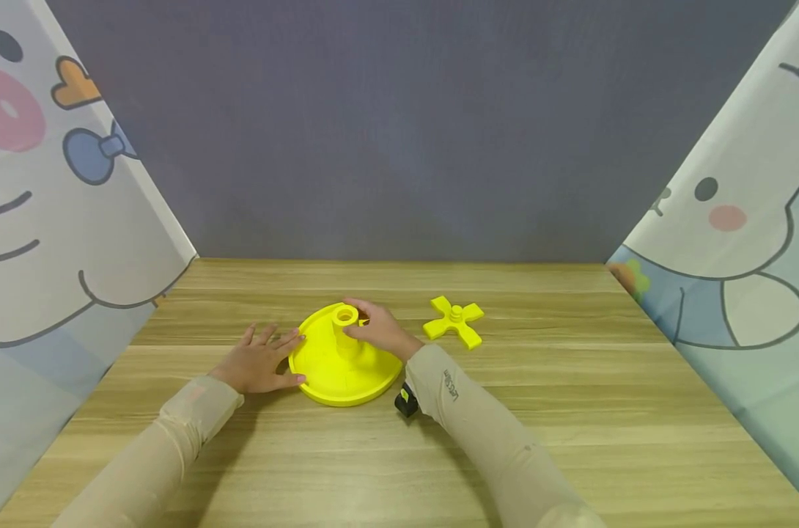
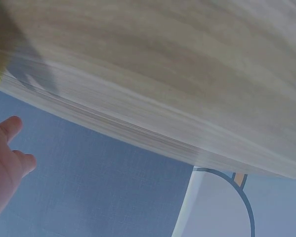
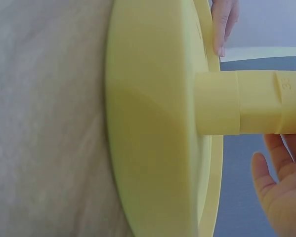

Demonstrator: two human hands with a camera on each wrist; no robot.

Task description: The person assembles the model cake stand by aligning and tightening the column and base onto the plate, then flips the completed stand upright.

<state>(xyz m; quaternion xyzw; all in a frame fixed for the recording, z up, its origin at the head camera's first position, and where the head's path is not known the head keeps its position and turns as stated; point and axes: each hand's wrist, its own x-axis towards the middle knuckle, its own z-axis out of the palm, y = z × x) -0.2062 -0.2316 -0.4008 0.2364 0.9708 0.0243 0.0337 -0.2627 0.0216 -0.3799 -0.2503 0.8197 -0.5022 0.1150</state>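
A round yellow disc-shaped base [image 1: 320, 385] with a raised rim lies on the wooden table. From its middle rises an upright yellow tube [image 1: 345, 334], its open end on top; the right wrist view shows the stepped tube [image 3: 256, 101] from the side. My left hand [image 1: 257, 365] spreads its fingers at the base's left rim, thumb and fingertips on the edge. My right hand [image 1: 381, 331] is beside the tube, index finger reaching behind its top. In the right wrist view the right hand's [image 3: 288, 192] fingertips meet the tube's side and the thumb stands apart.
A yellow four-armed cross piece [image 1: 456, 317] with a round stub on top lies to the right of the base. A dark wall panel [image 1: 399, 147] closes off the back of the table. Printed cartoon cloths [image 1: 736, 220] hang at both sides.
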